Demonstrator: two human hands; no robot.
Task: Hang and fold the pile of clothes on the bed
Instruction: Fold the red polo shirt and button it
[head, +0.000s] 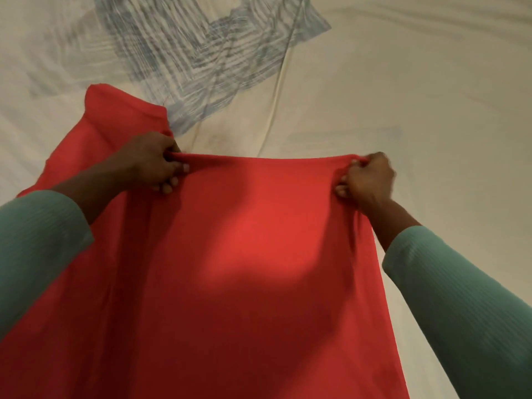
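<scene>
Bed [417,82] beyond: your left grip [159,164] and right grip [367,177] pinch red cloth [244,240] taut between them. Likely folding; next, align edges.

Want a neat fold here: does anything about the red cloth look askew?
Slightly. The left hand and right hand grip the red cloth along a straight top edge, but a loose flap sticks out beyond the left hand, so that side is uneven.

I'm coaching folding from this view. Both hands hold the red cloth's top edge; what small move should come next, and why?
Probably lower the red cloth flat onto the sheet. The left hand and right hand each grip its top edge, stretched straight between them; a flap sticks out past the left hand.
</scene>
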